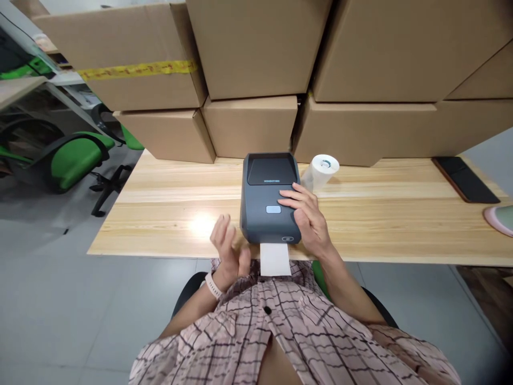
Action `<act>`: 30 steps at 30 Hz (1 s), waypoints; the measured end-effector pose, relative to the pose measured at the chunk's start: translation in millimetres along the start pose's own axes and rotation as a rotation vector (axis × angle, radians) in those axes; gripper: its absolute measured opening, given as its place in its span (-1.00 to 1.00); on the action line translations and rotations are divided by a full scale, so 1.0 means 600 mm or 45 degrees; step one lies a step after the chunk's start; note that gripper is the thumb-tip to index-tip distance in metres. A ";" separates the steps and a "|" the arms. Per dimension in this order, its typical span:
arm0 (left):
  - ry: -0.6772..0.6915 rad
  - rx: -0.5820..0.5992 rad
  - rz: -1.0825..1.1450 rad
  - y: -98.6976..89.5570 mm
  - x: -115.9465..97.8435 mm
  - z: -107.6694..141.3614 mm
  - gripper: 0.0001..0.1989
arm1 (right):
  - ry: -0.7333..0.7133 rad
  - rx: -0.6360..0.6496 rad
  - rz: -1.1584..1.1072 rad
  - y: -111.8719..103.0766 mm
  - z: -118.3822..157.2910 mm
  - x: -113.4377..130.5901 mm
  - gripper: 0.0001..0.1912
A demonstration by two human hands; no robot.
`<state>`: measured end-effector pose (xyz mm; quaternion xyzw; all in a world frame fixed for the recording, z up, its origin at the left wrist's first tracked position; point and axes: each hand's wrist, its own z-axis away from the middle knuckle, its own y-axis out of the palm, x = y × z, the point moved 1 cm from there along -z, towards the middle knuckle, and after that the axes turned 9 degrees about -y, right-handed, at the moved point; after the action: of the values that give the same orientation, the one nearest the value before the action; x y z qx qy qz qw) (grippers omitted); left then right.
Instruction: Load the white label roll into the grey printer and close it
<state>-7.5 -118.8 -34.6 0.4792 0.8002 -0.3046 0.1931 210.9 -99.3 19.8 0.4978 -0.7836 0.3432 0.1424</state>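
Observation:
A dark grey label printer (264, 224) stands near the front edge of the table, and a white paper label (275, 260) sticks out of its front, past that edge. My right hand (310, 219) rests on the printer's right side, fingers stretched over its top beside the pale blue button (273, 209). Left of the printer's front corner, my left hand (230, 246) is raised with loosely bent fingers and the thumb apart; nothing shows in it. Behind my right hand, a white roll of labels (320, 172) stands upright close to the printer.
Stacked cardboard boxes (248, 125) line the back of the wooden table (160, 214). A dark phone (465, 179) lies at the far right, near a pink-rimmed object (499, 220) partly out of view. Green chairs (76, 160) stand on the floor to the left.

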 end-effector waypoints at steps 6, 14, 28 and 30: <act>0.247 0.333 -0.297 -0.018 -0.017 0.049 -0.56 | 0.018 0.020 0.029 0.001 0.000 -0.003 -0.56; 0.187 0.266 -0.235 0.003 -0.057 0.008 -0.85 | -0.050 0.065 0.082 -0.002 0.001 -0.003 -0.51; -0.190 -0.079 0.085 -0.016 -0.053 -0.018 -0.65 | -0.262 0.467 0.550 -0.024 -0.011 0.034 -0.53; -0.441 -0.166 0.152 -0.012 -0.046 -0.028 -0.68 | -0.225 0.361 0.523 -0.026 0.008 0.029 -0.43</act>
<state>-1.5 -128.0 -3.6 0.4528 0.7432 -0.3179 0.3763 217.0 -118.7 32.4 0.3712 -0.8217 0.4267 -0.0703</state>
